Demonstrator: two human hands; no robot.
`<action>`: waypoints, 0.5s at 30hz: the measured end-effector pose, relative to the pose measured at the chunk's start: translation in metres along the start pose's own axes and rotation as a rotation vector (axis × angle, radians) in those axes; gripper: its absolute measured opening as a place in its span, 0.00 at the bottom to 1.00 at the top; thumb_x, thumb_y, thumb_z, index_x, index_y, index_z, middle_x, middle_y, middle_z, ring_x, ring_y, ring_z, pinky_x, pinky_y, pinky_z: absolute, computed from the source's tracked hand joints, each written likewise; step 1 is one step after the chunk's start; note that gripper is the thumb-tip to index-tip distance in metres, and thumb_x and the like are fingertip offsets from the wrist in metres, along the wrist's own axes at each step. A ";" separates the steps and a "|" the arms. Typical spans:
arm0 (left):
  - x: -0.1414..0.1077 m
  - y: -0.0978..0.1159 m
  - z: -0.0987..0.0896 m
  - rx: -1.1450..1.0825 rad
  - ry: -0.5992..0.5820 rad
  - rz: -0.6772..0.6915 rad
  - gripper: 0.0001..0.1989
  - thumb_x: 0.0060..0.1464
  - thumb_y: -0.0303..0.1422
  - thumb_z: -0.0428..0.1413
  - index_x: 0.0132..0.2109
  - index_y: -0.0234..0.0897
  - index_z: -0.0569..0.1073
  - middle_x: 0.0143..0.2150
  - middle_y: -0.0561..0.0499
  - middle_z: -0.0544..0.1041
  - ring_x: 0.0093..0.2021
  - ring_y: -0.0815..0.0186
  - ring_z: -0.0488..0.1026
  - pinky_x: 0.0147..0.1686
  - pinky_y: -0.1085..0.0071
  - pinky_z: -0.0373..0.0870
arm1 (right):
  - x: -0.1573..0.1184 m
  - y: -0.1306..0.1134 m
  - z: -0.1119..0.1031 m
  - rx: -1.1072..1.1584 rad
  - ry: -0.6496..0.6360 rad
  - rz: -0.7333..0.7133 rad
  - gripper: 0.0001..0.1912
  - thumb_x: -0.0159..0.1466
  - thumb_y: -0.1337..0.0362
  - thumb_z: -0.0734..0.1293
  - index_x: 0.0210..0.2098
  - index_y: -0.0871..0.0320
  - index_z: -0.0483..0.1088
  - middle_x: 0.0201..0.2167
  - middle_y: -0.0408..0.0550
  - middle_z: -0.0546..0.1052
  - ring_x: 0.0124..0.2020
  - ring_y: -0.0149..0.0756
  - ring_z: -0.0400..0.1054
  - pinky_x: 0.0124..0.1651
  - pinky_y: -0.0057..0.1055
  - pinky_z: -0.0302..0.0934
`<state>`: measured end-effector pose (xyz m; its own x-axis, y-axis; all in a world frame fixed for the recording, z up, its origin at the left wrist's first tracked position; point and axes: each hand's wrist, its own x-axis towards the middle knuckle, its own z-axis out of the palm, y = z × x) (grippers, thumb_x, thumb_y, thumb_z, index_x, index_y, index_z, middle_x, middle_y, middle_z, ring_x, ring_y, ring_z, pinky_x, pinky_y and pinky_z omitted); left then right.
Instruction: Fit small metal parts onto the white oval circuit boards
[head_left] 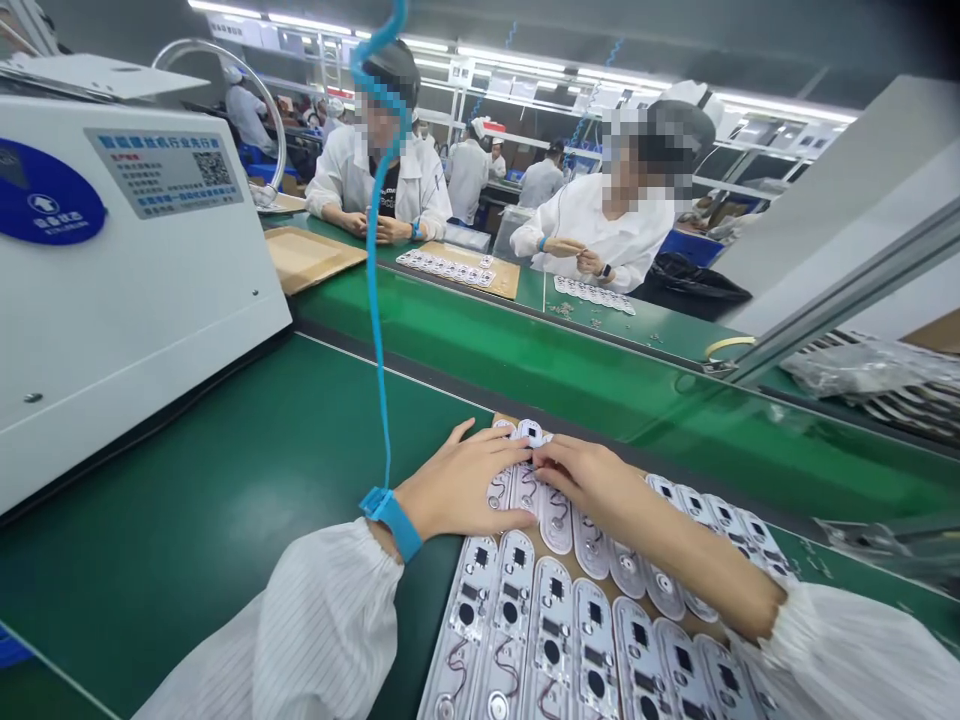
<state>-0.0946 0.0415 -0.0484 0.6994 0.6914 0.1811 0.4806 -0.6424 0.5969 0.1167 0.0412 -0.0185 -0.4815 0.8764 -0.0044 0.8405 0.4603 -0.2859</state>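
Note:
Rows of white oblong circuit modules (517,620) with black chips and thin coiled wires lie on a brown cardboard sheet (600,588), which sits on the green bench. My left hand (457,485) lies across the far end of the rows, its fingers stretched over the modules. A blue wrist strap (390,522) circles that wrist, and a blue cord rises from it. My right hand (581,480) comes in from the right, its fingertips meeting the same modules close to my left fingers. Any grip between the hands is hidden.
A large white machine (127,270) stands at the left of the green bench (187,500). A raised green conveyor belt (570,385) runs behind my hands, with an aluminium rail (847,290) at right. Co-workers (375,180) sit across it, handling similar modules.

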 end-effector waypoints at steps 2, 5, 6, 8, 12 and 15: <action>0.000 0.001 0.000 -0.008 0.005 -0.001 0.35 0.53 0.49 0.61 0.65 0.45 0.63 0.67 0.49 0.65 0.70 0.52 0.54 0.70 0.43 0.38 | 0.001 -0.001 0.000 -0.031 -0.003 -0.017 0.09 0.66 0.68 0.61 0.32 0.56 0.71 0.33 0.48 0.76 0.33 0.38 0.71 0.37 0.33 0.63; 0.000 0.001 0.000 -0.017 0.013 -0.015 0.38 0.53 0.50 0.61 0.66 0.45 0.60 0.67 0.47 0.65 0.70 0.52 0.54 0.70 0.44 0.39 | 0.001 0.000 0.001 -0.075 -0.001 -0.035 0.10 0.66 0.69 0.60 0.32 0.56 0.71 0.32 0.49 0.76 0.32 0.38 0.71 0.36 0.34 0.63; 0.000 0.001 0.000 -0.020 0.014 -0.017 0.38 0.53 0.50 0.61 0.66 0.45 0.60 0.67 0.47 0.65 0.70 0.52 0.54 0.70 0.44 0.39 | 0.000 0.001 0.001 -0.087 0.000 -0.043 0.10 0.66 0.69 0.60 0.32 0.56 0.71 0.32 0.49 0.76 0.31 0.38 0.71 0.36 0.34 0.63; -0.001 0.000 0.001 -0.026 0.017 -0.013 0.38 0.52 0.50 0.62 0.66 0.45 0.60 0.67 0.48 0.65 0.70 0.52 0.54 0.70 0.44 0.39 | 0.000 0.002 0.002 -0.107 -0.002 -0.063 0.10 0.66 0.69 0.60 0.32 0.56 0.71 0.31 0.48 0.76 0.31 0.38 0.71 0.36 0.34 0.64; -0.001 0.000 0.002 -0.032 0.028 -0.012 0.38 0.52 0.50 0.62 0.66 0.46 0.60 0.67 0.48 0.66 0.70 0.52 0.55 0.70 0.44 0.40 | 0.002 0.003 0.003 -0.141 -0.015 -0.088 0.11 0.65 0.70 0.60 0.30 0.55 0.72 0.30 0.49 0.76 0.30 0.38 0.71 0.35 0.34 0.64; -0.001 0.000 0.002 -0.038 0.029 -0.006 0.38 0.52 0.49 0.62 0.65 0.45 0.61 0.67 0.48 0.66 0.70 0.53 0.54 0.69 0.44 0.40 | 0.004 0.002 0.002 -0.162 -0.028 -0.090 0.11 0.65 0.71 0.60 0.31 0.56 0.72 0.31 0.50 0.76 0.30 0.38 0.72 0.34 0.34 0.64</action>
<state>-0.0939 0.0398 -0.0500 0.6807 0.7050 0.1990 0.4644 -0.6254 0.6271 0.1166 0.0452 -0.0209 -0.5611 0.8277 -0.0131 0.8219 0.5551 -0.1278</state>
